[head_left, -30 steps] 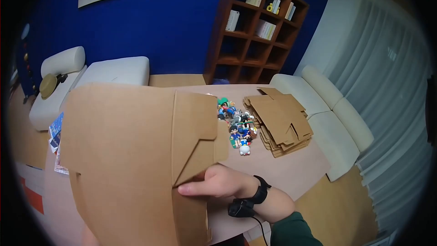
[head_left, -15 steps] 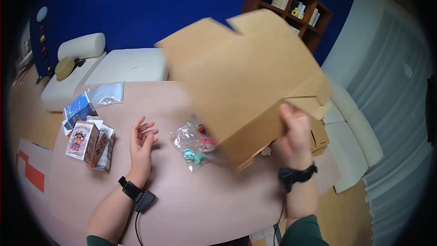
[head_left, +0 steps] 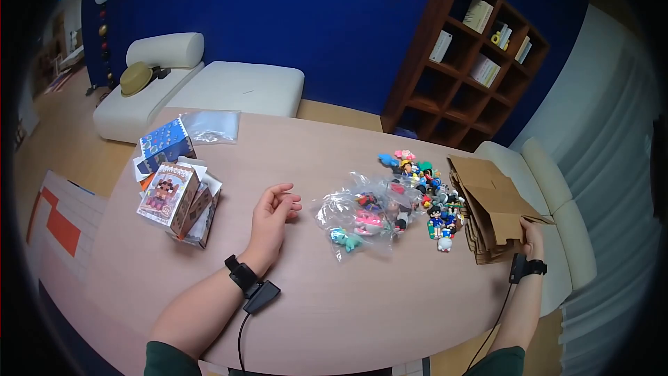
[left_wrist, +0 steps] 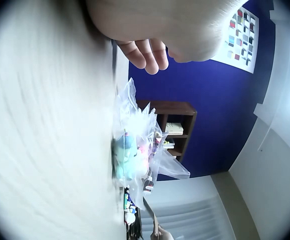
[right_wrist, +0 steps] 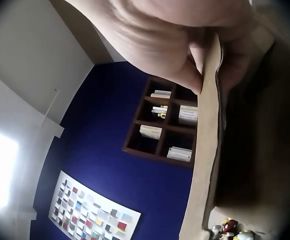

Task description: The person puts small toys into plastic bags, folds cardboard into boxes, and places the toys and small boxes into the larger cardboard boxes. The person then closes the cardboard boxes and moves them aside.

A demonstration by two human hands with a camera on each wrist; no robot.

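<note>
My right hand [head_left: 532,240] is at the table's right side and pinches the edge of a flattened brown cardboard box [head_left: 495,202]. That box lies over a stack of similar flattened boxes [head_left: 479,242]. In the right wrist view, the cardboard edge [right_wrist: 205,135] passes between thumb and fingers. Over the middle-left of the table is my left hand [head_left: 273,226], fingers loosely bent and holding nothing. Nearest to it on the right lies a clear plastic bag [head_left: 334,212] with small colourful toys inside. A pile of small figurines [head_left: 438,212] sits between bag and stack.
Small printed toy boxes [head_left: 167,191], one blue box [head_left: 165,145] among them, stand at the table's left. Flat clear bags [head_left: 212,127] lie behind them. A white sofa [head_left: 254,90] is beyond the far edge, and another sofa [head_left: 570,223] borders the right side.
My right hand has carried the flattened box from in front of me across to the stack on the right. The left hand has come off the cardboard and stays over the table.
</note>
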